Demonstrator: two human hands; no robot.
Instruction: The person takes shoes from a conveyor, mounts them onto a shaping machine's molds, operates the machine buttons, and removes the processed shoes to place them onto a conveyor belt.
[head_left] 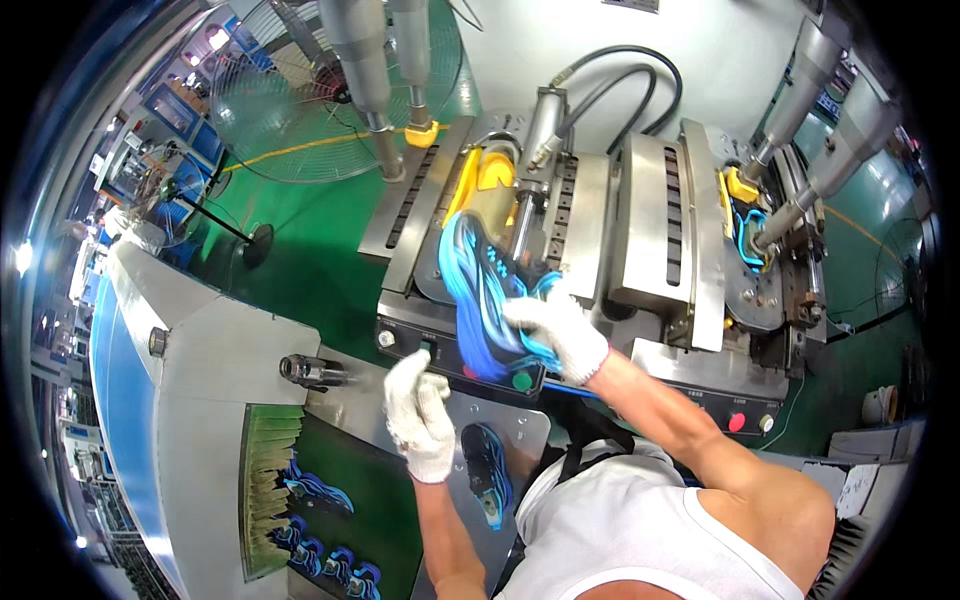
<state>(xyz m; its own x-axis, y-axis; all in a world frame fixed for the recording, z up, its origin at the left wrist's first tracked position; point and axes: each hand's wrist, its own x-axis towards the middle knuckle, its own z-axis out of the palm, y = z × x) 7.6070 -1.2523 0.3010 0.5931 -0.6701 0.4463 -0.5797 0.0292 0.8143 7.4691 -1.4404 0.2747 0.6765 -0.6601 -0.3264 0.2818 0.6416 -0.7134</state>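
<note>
My right hand (562, 332), in a white knitted glove, grips a blue and black sneaker (468, 280). The sneaker is blurred by motion and hangs in front of the left press station, its far end beside the yellow pad (494, 172). My left hand (418, 412), gloved too, is held apart from the sneaker with nothing in it, its fingers loosely bent and apart. Below it to the right, a second sneaker (486, 470) lies on a metal plate (528, 428). In the right press station, another blue sneaker (750, 240) sits under the metal cylinders.
Control panels with buttons (737, 422) run along the machine's front. Steel blocks (650, 230) stand between the stations, with black hoses (640, 55) above. At lower left, several sneakers (320, 490) lie on a green conveyor (385, 500) beside a fringed opening. A large fan (330, 85) stands behind.
</note>
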